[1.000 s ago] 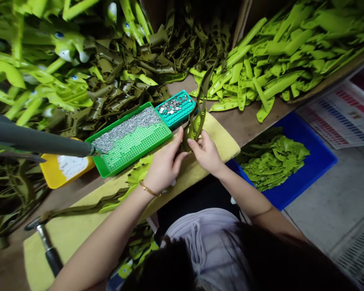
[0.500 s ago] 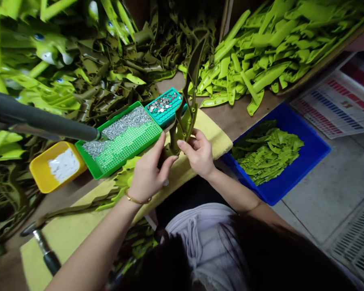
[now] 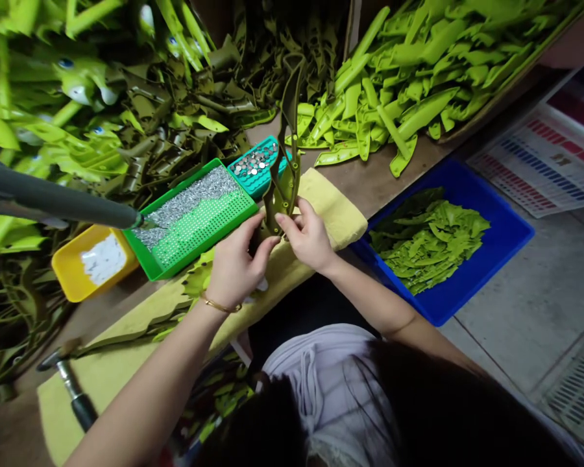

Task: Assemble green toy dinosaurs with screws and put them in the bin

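Both hands grip a long, curved olive-green plastic shell piece (image 3: 288, 120), raised upright over the yellow cloth (image 3: 316, 201). My left hand (image 3: 241, 259) is closed round its lower end, fingers mostly hidden behind it. With thumb and fingers, my right hand (image 3: 306, 235) pinches its right lower edge; round screw posts show on the inner side. Below my left hand, a bright green and olive toy part (image 3: 197, 279) lies on the cloth. A green perforated tray (image 3: 207, 227) of small silver screws sits just beyond my left hand, joined by a teal tray (image 3: 248, 188) holding small metal discs.
A dark powered-driver-like tool (image 3: 53, 191) reaches in from the left above the screws. A yellow tub (image 3: 63, 269) holds white pieces. A hammer (image 3: 73, 389) lies front left. Piles of olive parts (image 3: 175, 130) and green parts (image 3: 418, 71) stand behind; a blue bin (image 3: 503, 240) holds flat green scraps.
Both hands and the shell piece have shifted slightly left in the view, and the piece stands a little more upright. The grip looks the same.
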{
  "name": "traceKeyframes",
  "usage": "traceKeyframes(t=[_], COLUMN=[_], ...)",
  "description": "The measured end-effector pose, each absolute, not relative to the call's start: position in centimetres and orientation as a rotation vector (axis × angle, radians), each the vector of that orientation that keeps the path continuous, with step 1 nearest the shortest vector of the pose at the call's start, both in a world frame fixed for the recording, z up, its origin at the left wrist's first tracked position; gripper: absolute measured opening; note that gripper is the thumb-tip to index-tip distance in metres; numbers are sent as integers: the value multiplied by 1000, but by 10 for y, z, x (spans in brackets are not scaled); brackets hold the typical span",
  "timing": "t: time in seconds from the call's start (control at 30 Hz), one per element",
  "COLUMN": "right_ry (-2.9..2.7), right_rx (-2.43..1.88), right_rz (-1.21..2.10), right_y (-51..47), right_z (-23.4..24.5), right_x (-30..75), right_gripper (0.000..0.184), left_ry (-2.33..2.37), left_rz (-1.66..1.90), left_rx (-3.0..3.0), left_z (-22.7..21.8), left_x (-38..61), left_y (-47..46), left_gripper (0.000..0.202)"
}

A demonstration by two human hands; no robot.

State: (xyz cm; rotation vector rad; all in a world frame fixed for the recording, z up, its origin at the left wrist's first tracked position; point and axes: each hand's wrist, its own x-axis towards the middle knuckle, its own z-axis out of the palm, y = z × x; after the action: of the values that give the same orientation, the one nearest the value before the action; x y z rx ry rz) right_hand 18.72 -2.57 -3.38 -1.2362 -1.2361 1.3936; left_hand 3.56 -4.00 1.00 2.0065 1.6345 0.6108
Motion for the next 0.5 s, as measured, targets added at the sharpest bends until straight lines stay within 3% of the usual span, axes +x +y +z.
traceKeyframes(t=[0.13, 0.33, 0.5], right_ry=[-1395, -1484, -1565], right_rx=[-1275, -1917, -1875], right_rz=[1244, 257, 274], right_y=[19, 107, 107], right_z=[-33, -37, -34], right_x=[236, 314, 331], right_gripper=[48, 41, 53], left_ry=[1385, 1362, 1345], left_rz=[545, 394, 296], left_rx=[1691, 1675, 1655], left_z=[11, -3, -8], left_x=[38, 34, 6], left_y=[-18, -4, -10], left_gripper=[56, 59, 51])
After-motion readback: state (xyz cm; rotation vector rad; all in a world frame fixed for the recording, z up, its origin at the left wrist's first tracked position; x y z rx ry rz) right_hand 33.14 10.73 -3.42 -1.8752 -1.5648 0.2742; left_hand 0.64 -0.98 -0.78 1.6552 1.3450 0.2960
